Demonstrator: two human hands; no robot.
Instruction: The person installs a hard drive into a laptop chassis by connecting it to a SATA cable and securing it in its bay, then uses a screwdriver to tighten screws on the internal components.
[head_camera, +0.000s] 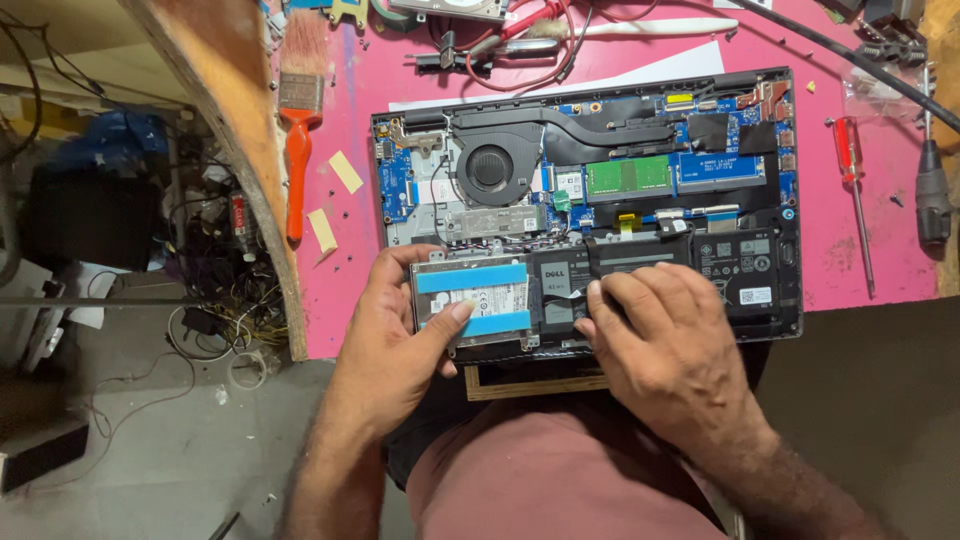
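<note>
An opened laptop (585, 200) lies bottom-up on a pink table (350, 280), showing its fan (489, 166), green memory modules (628, 177) and black battery (735, 265). My left hand (395, 335) grips the left edge of a silver hard drive with blue strips (475, 295) in the laptop's near-left bay, thumb pressed on its front. My right hand (665, 340) rests flat on the battery's near edge, fingertips beside the drive.
An orange-handled paintbrush (298, 120) lies at the table's left. A red screwdriver (852, 190) and a black tool (932, 200) lie to the right. Cables and tools crowd the far edge. Tangled wires cover the floor at left.
</note>
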